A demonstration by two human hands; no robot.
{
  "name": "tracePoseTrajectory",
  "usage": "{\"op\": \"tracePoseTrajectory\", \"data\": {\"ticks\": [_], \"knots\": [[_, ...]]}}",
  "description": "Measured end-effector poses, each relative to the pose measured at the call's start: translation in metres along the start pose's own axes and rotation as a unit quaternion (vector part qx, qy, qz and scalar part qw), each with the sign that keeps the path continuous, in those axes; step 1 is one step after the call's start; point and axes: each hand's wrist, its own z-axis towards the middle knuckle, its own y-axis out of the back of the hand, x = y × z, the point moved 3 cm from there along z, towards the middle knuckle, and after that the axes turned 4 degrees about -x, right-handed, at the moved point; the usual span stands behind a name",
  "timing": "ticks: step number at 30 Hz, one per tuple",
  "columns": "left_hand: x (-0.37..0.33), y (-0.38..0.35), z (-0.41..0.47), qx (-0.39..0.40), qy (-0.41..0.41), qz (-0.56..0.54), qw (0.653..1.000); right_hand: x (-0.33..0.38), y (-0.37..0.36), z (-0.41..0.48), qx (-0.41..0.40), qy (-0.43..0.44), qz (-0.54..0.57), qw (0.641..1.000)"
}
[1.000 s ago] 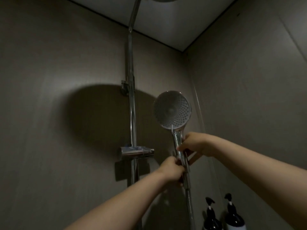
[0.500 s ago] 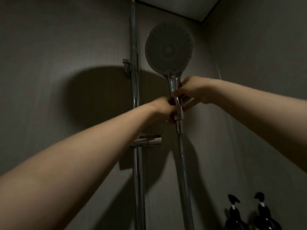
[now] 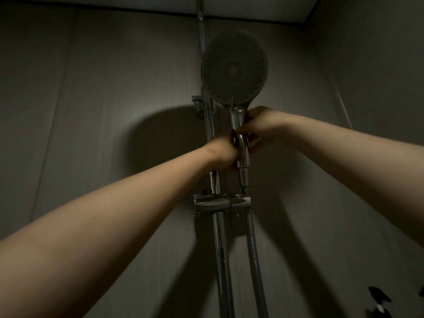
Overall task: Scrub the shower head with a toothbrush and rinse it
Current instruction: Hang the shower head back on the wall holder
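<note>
One shower head (image 3: pixel 234 70) is held high, its round nozzle face turned toward the camera and its chrome handle (image 3: pixel 238 121) pointing down. It is set just right of the rail (image 3: pixel 218 226), close to a bracket (image 3: pixel 199 105) at that rail. Whether the handle is seated in any holder cannot be told. The handle is gripped by both hands. The right hand (image 3: pixel 260 128) is curled round it just under the head, and the left hand (image 3: pixel 221 153) is wrapped round its lower end, above the hose (image 3: pixel 254 249) joint. No toothbrush can be made out in the dim light.

The step is judged to be the handling of the head at its holder, either lifted off for scrubbing or hung up after rinsing. Which of the two it is cannot be decided. Either way, the weight is best carried by the lower grip, while the upper grip is used to steer the handle in line, so that nothing is forced sideways. The hose is best left hanging free and untwisted, clear of the mixer (image 3: pixel 221 200) below. If scrubbing is to come, the nozzle face is best turned toward the eyes and brought lower, where more light is had. Dark pump bottles (image 3: pixel 378 299) are seen at the lower right corner, well apart from the hands.
</note>
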Motion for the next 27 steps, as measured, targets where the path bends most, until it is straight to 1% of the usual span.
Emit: {"op": "tracePoseTrajectory", "data": {"ticks": [3,6,7,10,15,18,22,27], "knots": [[-0.001,0.006,0.0,-0.007,-0.009,0.03,0.999,0.001,0.0,0.001,-0.006,-0.003,0.013,1.0],[0.002,0.006,-0.001,-0.013,-0.01,0.025,1.0,-0.001,-0.003,0.0,0.002,0.006,0.022,1.0],[0.003,0.006,-0.001,-0.02,-0.015,0.039,0.999,-0.001,-0.004,-0.001,0.005,0.01,0.027,1.0],[0.006,0.003,-0.001,-0.054,-0.049,0.112,0.991,-0.004,-0.009,-0.004,0.013,0.012,0.04,0.999],[0.007,-0.002,-0.007,-0.081,-0.101,0.154,0.98,-0.013,-0.01,-0.007,-0.006,-0.004,0.054,0.999],[0.008,-0.01,-0.009,-0.078,-0.103,0.169,0.977,-0.017,-0.011,-0.007,-0.021,-0.021,0.051,0.998],[0.009,-0.015,-0.009,-0.09,-0.104,0.166,0.976,-0.019,-0.01,-0.007,-0.018,-0.018,0.069,0.997],[0.011,-0.022,-0.011,-0.1,-0.08,0.169,0.977,-0.02,-0.009,-0.005,-0.012,-0.024,0.051,0.998]]}}
